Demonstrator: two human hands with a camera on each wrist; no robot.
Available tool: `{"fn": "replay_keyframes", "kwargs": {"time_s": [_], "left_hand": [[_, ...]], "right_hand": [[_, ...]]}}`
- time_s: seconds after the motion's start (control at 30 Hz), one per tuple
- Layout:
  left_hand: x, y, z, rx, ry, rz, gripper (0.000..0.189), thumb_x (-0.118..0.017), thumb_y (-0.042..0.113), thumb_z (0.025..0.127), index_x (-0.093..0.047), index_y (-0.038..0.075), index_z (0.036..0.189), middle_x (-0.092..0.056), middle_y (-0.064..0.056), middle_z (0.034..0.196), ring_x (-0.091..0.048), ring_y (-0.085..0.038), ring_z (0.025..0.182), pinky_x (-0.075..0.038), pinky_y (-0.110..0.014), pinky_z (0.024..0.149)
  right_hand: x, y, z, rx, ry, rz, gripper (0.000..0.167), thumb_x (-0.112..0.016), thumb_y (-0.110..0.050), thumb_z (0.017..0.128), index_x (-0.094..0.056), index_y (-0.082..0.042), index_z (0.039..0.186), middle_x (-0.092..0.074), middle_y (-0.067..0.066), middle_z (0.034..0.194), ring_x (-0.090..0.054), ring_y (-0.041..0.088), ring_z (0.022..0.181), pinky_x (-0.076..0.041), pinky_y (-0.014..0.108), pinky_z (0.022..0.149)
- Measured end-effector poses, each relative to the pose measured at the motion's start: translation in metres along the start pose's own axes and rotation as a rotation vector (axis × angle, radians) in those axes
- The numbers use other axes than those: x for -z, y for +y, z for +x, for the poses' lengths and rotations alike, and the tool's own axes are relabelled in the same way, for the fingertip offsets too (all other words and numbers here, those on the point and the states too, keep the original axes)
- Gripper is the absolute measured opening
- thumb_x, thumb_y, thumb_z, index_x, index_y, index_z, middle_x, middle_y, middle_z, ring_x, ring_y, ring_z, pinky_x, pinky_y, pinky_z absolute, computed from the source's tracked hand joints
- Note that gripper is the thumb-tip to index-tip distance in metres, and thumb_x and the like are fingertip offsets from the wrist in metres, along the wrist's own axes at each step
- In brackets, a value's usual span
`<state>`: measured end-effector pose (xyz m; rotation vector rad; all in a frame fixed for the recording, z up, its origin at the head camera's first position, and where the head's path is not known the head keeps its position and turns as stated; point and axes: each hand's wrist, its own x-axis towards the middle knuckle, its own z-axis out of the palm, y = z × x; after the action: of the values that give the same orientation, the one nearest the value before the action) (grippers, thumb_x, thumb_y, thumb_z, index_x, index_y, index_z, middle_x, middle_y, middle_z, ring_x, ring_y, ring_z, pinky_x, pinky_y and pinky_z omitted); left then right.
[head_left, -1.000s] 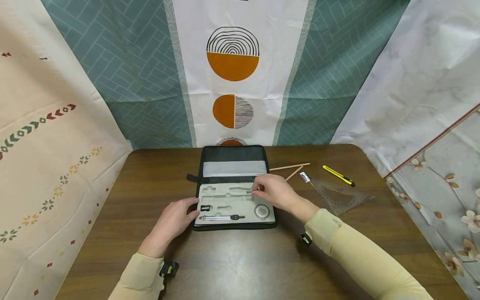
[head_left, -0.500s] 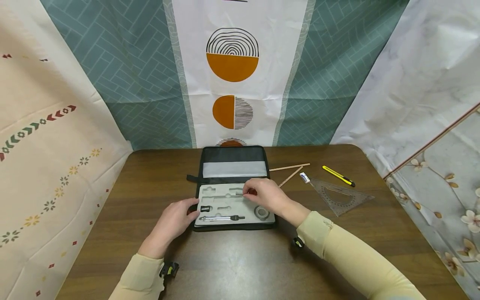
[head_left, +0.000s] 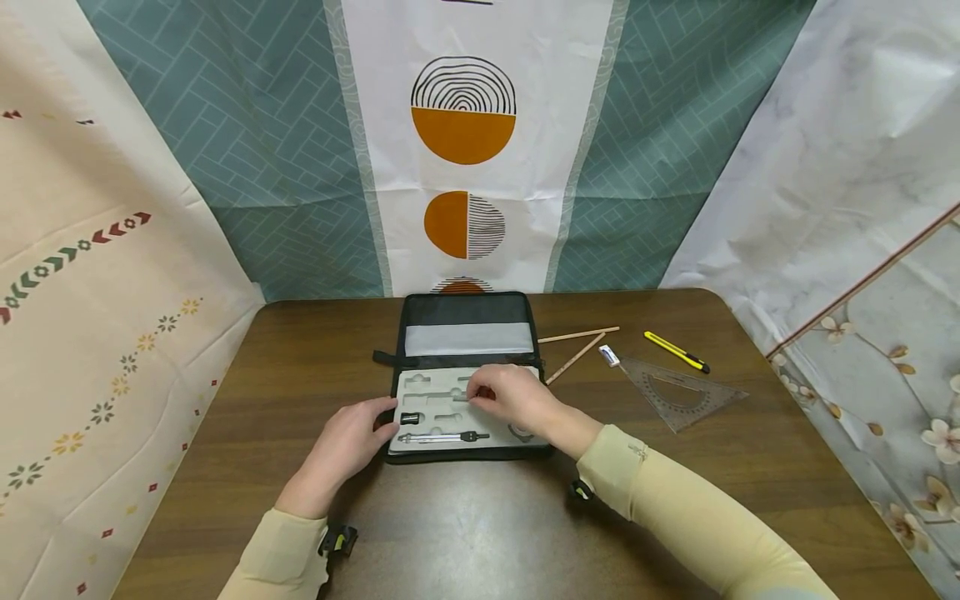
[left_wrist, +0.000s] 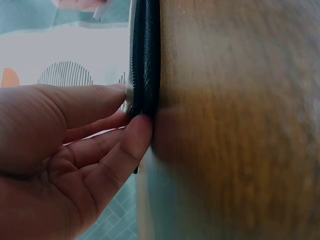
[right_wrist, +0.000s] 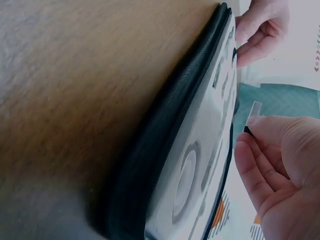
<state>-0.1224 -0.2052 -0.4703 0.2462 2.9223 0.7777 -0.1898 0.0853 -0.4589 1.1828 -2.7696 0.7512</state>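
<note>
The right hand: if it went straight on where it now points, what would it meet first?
Probably the grey tray below the right hand; the clear piece in its fingers may touch first. Exact height is unclear.

Black case (head_left: 468,309) — pale grey insert (head_left: 482,422)

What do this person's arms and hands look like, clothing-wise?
Both arms wear long pale yellow sleeves, the right cuff bearing a small grey mark. A black device with a yellow-green patch shows beside each cuff. The left hand and right hand are gloveless.
</note>
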Motion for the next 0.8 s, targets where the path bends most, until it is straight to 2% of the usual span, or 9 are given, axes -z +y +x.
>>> {"fn": "replay_keyframes", "kwargs": {"time_s": [0.33, 0.53, 0.8], "left_hand": [[0.000, 0.000, 0.000, 0.001, 0.000, 0.001, 0.043, -0.080, 0.010, 0.102, -0.070, -0.002, 0.143, -0.068, -0.026, 0.145, -0.066, -0.044, 0.133, -0.053, -0.063, 0.110], [0.000, -0.001, 0.001, 0.006, 0.003, -0.005, 0.043, -0.080, 0.010, 0.102, -0.070, -0.002, 0.143, -0.068, -0.026, 0.145, -0.067, -0.044, 0.132, -0.053, -0.063, 0.110], [-0.001, 0.000, 0.001, -0.001, 0.000, 0.002, 0.041, -0.079, 0.011, 0.103, -0.071, -0.002, 0.142, -0.069, -0.026, 0.144, -0.066, -0.045, 0.133, -0.052, -0.064, 0.111]], "right_hand": [[-0.004, -0.006, 0.004, 0.044, -0.014, 0.009, 0.008, -0.084, -0.007, 0.098, -0.080, -0.014, 0.098, -0.074, -0.005, 0.094, -0.065, 0.008, 0.084, -0.057, 0.027, 0.079], [-0.008, -0.010, 0.007, 0.068, -0.020, -0.031, 0.009, -0.084, -0.008, 0.098, -0.080, -0.016, 0.097, -0.076, -0.006, 0.096, -0.070, 0.010, 0.089, -0.060, 0.030, 0.083], [-0.014, -0.014, 0.009, 0.098, -0.015, -0.049, 0.006, -0.082, -0.011, 0.099, -0.079, -0.016, 0.098, -0.076, -0.005, 0.097, -0.069, 0.009, 0.088, -0.059, 0.028, 0.082]]}}
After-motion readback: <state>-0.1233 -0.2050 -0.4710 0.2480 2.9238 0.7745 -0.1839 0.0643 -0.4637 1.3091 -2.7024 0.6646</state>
